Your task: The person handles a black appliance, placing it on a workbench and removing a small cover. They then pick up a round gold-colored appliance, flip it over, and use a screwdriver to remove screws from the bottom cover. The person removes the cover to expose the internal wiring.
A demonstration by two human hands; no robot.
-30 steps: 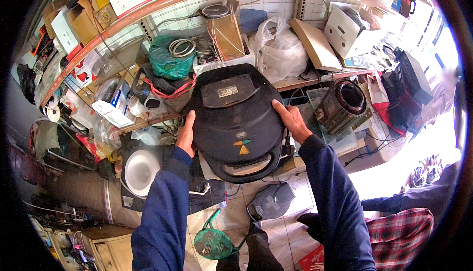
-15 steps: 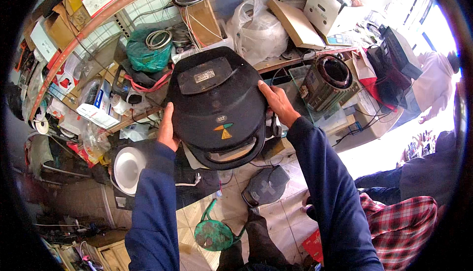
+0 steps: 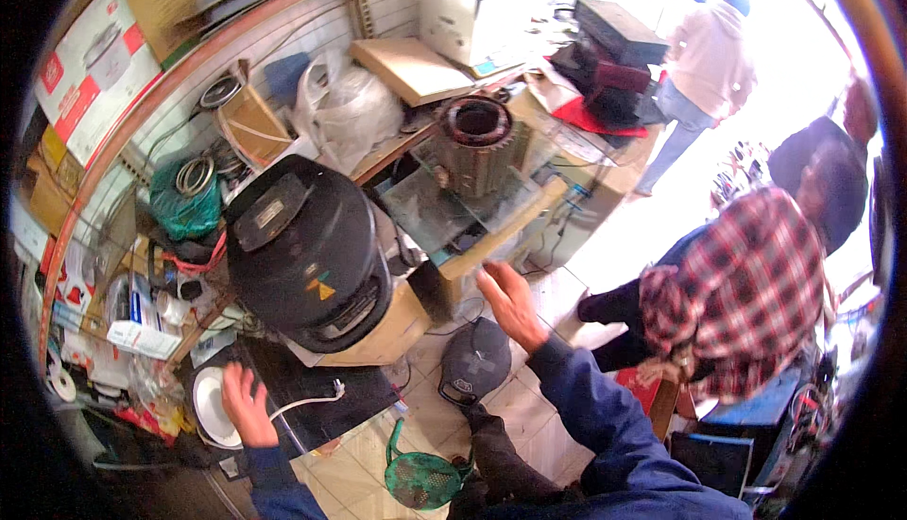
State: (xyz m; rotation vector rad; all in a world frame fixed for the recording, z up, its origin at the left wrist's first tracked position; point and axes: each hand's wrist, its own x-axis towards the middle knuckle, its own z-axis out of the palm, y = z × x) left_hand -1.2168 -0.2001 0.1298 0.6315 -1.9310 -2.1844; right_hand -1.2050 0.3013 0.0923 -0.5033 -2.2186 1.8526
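weight will likely be felt in the black griddle, and its shell is judged hard, stiff and a bit slippery. it could be gripped by both sides or by its front handle. it is set on what looks like a brown box, ahead, between the left hand and right hand (both are spread, and nothing is held), touched by neither.

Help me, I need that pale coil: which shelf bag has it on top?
The green bag, left of the big whitish bag; it alone carries the pale coil.
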